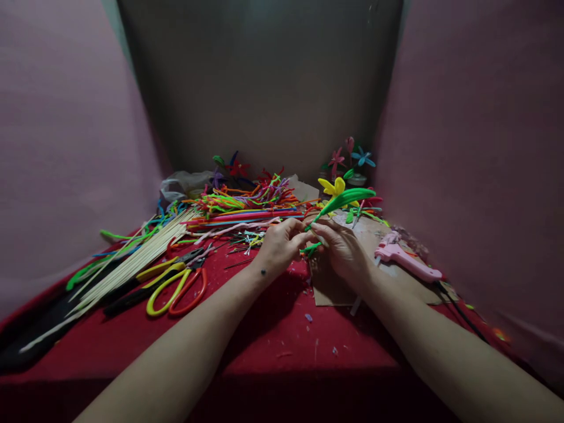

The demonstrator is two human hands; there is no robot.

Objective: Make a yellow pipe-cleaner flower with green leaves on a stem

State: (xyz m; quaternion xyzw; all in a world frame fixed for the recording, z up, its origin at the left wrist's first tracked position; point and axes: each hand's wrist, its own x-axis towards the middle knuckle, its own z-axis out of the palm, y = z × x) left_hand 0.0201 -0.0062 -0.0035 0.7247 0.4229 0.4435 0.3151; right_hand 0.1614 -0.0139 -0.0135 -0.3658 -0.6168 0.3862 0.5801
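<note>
Both hands meet over the middle of the table around a green pipe-cleaner leaf (346, 200). Its long, pointed blade slants up to the right, above the fingers. My left hand (286, 244) pinches the lower, stem end with thumb and forefinger. Close beside it, my right hand (341, 249) also has its fingers closed on the green stem. A short green end shows below the fingertips. Just behind the leaf is a yellow pipe-cleaner flower (332, 187), partly covered by it. A piece of cardboard (328, 291) lies under my right hand.
A pink glue gun (408, 258) rests on the right, its cord trailing forward. To the left lie red-and-yellow-handled scissors (200, 291), pliers (154, 282) and wooden sticks (132, 258). Loose pipe cleaners (247, 200) are heaped behind, with finished flowers (362, 157) at the back right.
</note>
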